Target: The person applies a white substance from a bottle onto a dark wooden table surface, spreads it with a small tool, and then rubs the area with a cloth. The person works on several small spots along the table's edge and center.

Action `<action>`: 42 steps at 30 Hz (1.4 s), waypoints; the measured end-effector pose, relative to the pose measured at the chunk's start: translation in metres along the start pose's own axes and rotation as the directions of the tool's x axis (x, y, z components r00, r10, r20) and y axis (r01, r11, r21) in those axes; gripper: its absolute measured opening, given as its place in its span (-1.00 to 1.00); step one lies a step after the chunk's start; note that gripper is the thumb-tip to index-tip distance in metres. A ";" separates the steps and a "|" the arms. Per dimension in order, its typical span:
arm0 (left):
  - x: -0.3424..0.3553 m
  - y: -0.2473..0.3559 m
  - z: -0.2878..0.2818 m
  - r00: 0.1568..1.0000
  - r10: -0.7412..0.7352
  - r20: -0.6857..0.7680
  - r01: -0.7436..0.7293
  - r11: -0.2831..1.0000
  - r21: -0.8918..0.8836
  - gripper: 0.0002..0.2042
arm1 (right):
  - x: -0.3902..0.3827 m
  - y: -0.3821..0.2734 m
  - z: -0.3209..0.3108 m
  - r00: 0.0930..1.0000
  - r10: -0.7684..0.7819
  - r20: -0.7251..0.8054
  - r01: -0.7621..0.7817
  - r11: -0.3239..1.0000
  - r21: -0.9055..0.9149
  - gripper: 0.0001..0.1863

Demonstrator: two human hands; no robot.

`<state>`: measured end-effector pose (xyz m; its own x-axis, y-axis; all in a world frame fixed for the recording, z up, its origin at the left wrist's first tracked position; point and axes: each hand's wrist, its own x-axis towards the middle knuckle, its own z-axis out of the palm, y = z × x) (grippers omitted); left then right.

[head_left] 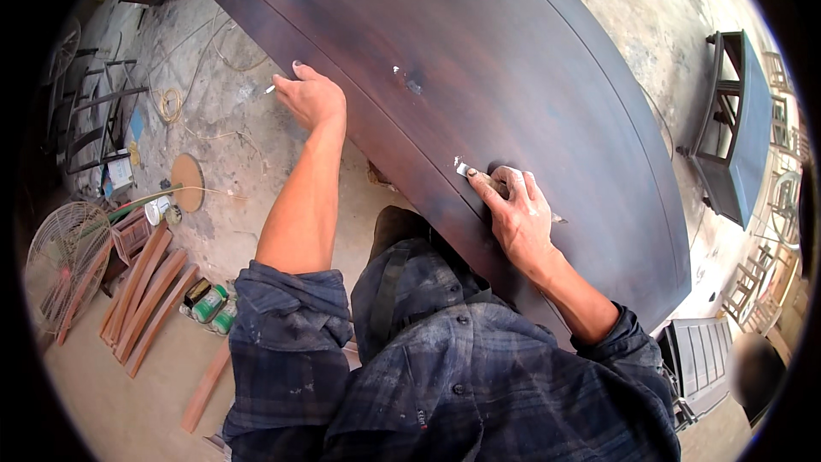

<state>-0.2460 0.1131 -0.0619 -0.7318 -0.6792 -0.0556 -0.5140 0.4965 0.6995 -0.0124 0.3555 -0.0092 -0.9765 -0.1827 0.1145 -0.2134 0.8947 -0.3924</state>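
Head view. The right hand holds a narrow flat tool with a pale blade in a close grip, fingers wrapped over its body and the tip projecting toward ten o'clock; a pale pointed end, perhaps of the same tool, emerges on the opposite side. Just beyond the tip lies a small, ragged white patch; whether blade and patch touch cannot be told. Both lie on a large dark-brown wooden panel with a curved edge, which extends from eleven o'clock round to four o'clock, in front of the wearer. Between ten and eleven o'clock from the right hand, the panel bears a grey-blue smear. The left hand, farther off at ten o'clock, is beside the panel's near edge, fingers narrowed on a small white stick-like object, its nature unclear.

The step in hand is judged to be local blade work on the white patch. The next move would call for a low blade angle, light, even pressure and a clean edge, lest the dark finish be scratched. Outward, at eight o'clock, curved reddish wooden strips lie on the floor.
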 end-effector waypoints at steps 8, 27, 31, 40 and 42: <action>0.003 -0.003 0.002 1.000 0.021 -0.016 -0.021 1.000 -0.002 -0.32 | 0.003 0.001 -0.002 1.000 -0.012 0.001 0.012 1.000 -0.024 -0.44; 0.001 -0.002 0.001 1.000 0.019 -0.002 -0.019 1.000 -0.012 -0.32 | 0.005 0.001 -0.004 1.000 -0.009 0.009 0.009 1.000 -0.028 -0.47; 0.004 -0.003 0.002 1.000 0.005 -0.013 -0.006 0.999 -0.035 -0.32 | 0.004 0.003 -0.004 1.000 -0.026 0.003 0.026 0.999 -0.032 -0.47; 0.003 -0.001 0.000 1.000 0.007 -0.001 -0.007 0.999 -0.039 -0.32 | 0.005 0.003 -0.002 1.000 -0.013 0.011 0.014 0.999 -0.035 -0.45; 0.001 -0.001 0.000 1.000 0.018 0.005 -0.018 0.999 -0.027 -0.32 | 0.005 0.003 -0.002 1.000 -0.020 -0.002 0.020 0.999 -0.035 -0.45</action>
<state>-0.2463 0.1116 -0.0629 -0.7431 -0.6675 -0.0466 -0.4885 0.4936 0.7195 -0.0174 0.3585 -0.0079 -0.9720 -0.1997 0.1241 -0.2315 0.9048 -0.3574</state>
